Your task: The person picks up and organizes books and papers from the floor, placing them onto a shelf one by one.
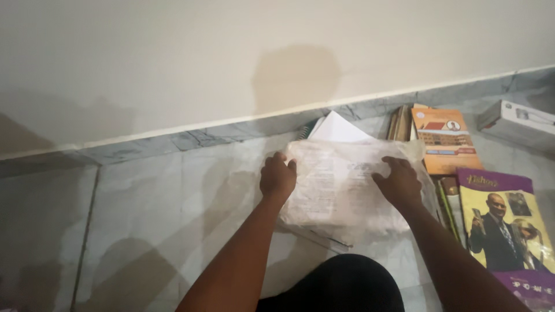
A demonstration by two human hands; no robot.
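Plastic-wrapped bundle of papers (341, 188) lies on the grey marbled floor tiles (144, 214), close to the foot of the cream wall (231, 58), with faint print showing through the cloudy wrapper. Left hand (277, 177) sits at the bundle's left edge, fingers curled over and closed on the wrapper's rim. Right hand (399, 182) rests flat on the bundle's right part, fingers spread and slightly bent, pressing down on the plastic; whether it pinches anything cannot be told. Both forearms reach in from the near edge, over a dark-clad knee (341, 286). At the bundle's far side a white sheet (338, 130) sticks up, touching the spiral-bound edge of a notebook (304, 132) just left of it. Right of the bundle, an orange booklet (445, 141) lies near the wall, with a few thin book spines (400, 122) standing just beside it. Nearer, on the right, lies a purple and yellow magazine (506, 225) picturing a person in a suit. A white box (517, 122) sits in the far right corner, well apart from the hands.
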